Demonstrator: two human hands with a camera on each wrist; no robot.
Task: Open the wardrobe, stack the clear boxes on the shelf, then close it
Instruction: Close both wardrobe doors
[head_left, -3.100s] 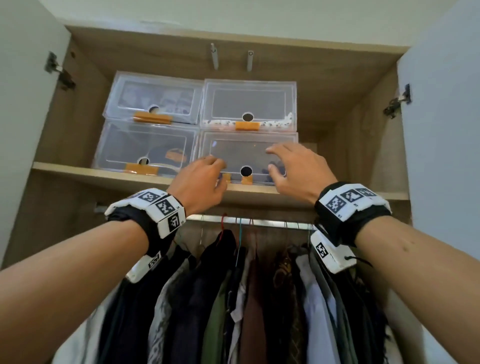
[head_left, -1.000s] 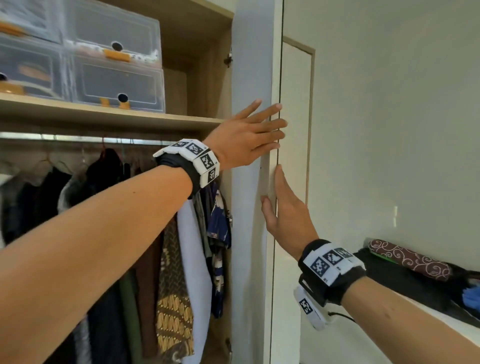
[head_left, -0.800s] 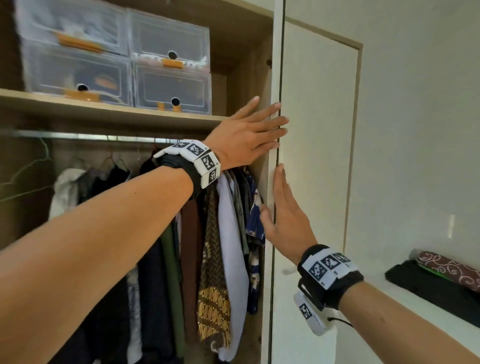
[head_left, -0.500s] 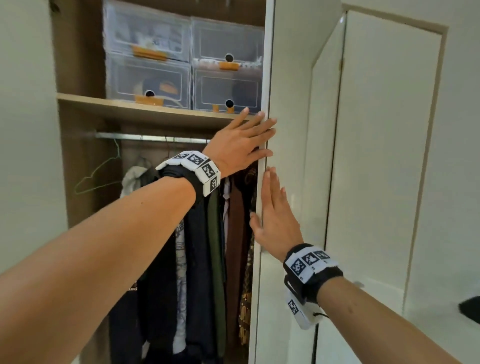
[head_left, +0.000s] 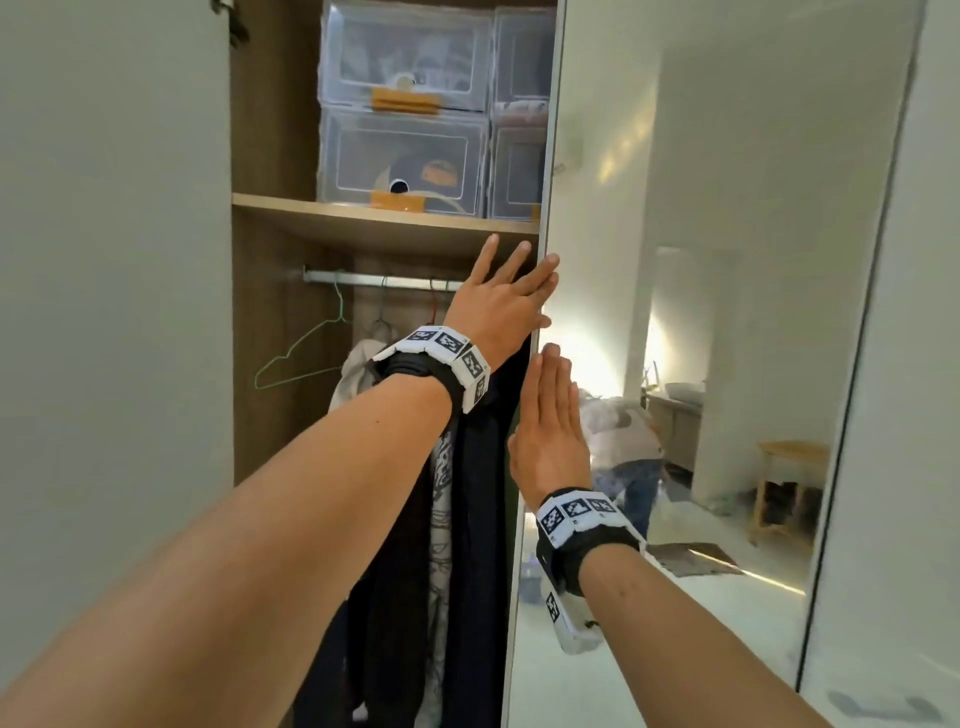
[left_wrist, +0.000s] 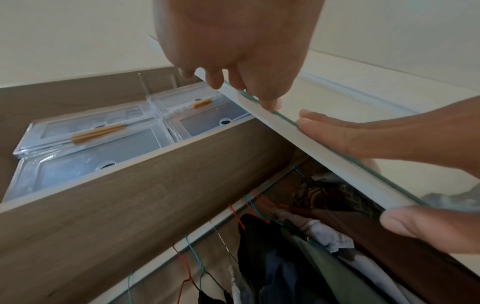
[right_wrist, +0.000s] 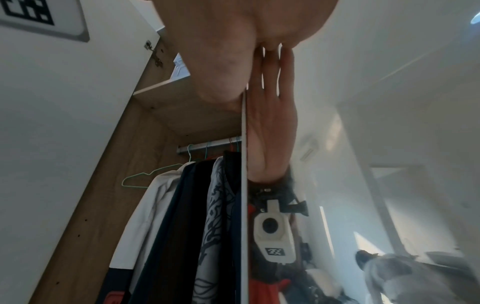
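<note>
- Our right hand (head_left: 550, 441) is flat, fingers straight, palm against the mirrored door (head_left: 727, 312) near its edge.
- Just above it, our left hand (head_left: 498, 306) is spread open too, fingertips on that same door edge.
- Behind, dark clothes (head_left: 467, 519) hang from the rail (head_left: 379, 278).
- Farthest back, the clear boxes (head_left: 405, 109) sit stacked two-high on the shelf (head_left: 374, 221), the right-hand ones half hidden by the door.
</note>
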